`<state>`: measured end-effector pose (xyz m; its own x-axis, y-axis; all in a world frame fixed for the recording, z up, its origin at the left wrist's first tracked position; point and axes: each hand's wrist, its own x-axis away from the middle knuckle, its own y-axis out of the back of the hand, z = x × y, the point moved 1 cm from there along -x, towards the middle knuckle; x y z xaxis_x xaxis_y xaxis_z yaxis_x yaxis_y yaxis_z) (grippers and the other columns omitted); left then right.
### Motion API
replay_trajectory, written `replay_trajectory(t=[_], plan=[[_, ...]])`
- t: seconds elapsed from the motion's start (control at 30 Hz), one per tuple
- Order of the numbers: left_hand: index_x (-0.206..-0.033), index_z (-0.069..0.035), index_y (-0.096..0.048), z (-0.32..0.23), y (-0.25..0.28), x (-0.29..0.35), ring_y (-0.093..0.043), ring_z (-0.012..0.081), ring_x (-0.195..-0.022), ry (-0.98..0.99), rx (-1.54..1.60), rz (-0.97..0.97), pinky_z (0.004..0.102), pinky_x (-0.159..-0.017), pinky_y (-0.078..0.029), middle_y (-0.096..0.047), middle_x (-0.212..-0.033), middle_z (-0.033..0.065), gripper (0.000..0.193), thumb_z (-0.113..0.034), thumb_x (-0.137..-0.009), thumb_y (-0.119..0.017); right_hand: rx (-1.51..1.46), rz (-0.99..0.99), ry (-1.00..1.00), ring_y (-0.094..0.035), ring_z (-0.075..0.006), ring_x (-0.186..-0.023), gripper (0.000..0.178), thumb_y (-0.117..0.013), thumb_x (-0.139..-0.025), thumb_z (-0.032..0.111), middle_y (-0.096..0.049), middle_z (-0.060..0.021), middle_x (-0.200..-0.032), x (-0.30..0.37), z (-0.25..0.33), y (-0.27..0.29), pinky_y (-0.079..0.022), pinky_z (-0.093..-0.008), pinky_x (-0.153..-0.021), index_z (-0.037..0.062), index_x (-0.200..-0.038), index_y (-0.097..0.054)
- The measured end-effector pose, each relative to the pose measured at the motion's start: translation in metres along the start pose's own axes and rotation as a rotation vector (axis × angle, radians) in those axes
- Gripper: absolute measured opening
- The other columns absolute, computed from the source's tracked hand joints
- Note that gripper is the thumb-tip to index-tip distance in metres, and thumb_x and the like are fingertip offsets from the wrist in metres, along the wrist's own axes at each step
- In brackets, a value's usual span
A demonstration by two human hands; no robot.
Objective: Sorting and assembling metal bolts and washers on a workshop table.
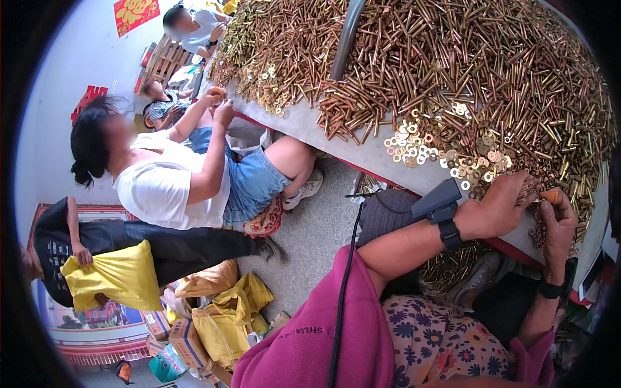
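Observation:
My left hand (pixel 495 208), with a dark strap and box-shaped device at its wrist, reaches over the near edge of the table. Its fingers are closed around a small bundle of thin coppery bolts (pixel 529 189). Close beside it, my right hand (pixel 557 226) has bent fingers pressed together, with an orange finger cot (pixel 551 196) on one of them. Whatever lies between those right fingertips is too small to make out. Beyond both hands spreads a large heap of brass-coloured bolts (pixel 427 58). Loose flat washers (pixel 414 145) lie along its near side.
A grey metal bar (pixel 348 39) rises from the heap. At the left, a seated person (pixel 174 174) in white handles small parts at the table (pixel 310 123). Another person holds a yellow sack (pixel 116 275); more yellow sacks (pixel 226 336) and cartons (pixel 189 343) stand on the floor.

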<state>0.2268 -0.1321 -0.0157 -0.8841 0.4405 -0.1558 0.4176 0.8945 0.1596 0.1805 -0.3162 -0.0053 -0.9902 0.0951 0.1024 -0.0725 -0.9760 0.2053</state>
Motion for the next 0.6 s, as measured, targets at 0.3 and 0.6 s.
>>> replay_trajectory(t=[0.3, 0.6], plan=[[-0.095, 0.004, -0.048, 0.003, -0.001, 0.0, -0.053, 0.048, -0.08, -0.056, -0.048, -0.062, 0.049, -0.066, -0.042, -0.056, -0.079, 0.0262, 0.018, -0.003, -0.082, -0.06, 0.018, -0.056, -0.029, -0.046, -0.0042, -0.073, 0.02, -0.067, -0.088, 0.021, -0.054, 0.0052, -0.082, -0.002, 0.006, -0.009, -0.037, -0.0193, -0.065, 0.0039, -0.093, -0.06], [-0.091, 0.002, -0.048, -0.001, -0.001, -0.001, -0.055, 0.0473, -0.079, -0.102, -0.083, -0.097, 0.0478, -0.063, -0.042, -0.056, -0.077, 0.0251, 0.018, 0.002, -0.078, -0.06, 0.037, -0.047, -0.011, -0.034, -0.0032, -0.062, 0.028, -0.061, -0.093, 0.025, -0.039, 0.0075, -0.07, -0.014, -0.008, -0.011, -0.028, -0.0202, -0.055, 0.0078, -0.075, -0.048]])
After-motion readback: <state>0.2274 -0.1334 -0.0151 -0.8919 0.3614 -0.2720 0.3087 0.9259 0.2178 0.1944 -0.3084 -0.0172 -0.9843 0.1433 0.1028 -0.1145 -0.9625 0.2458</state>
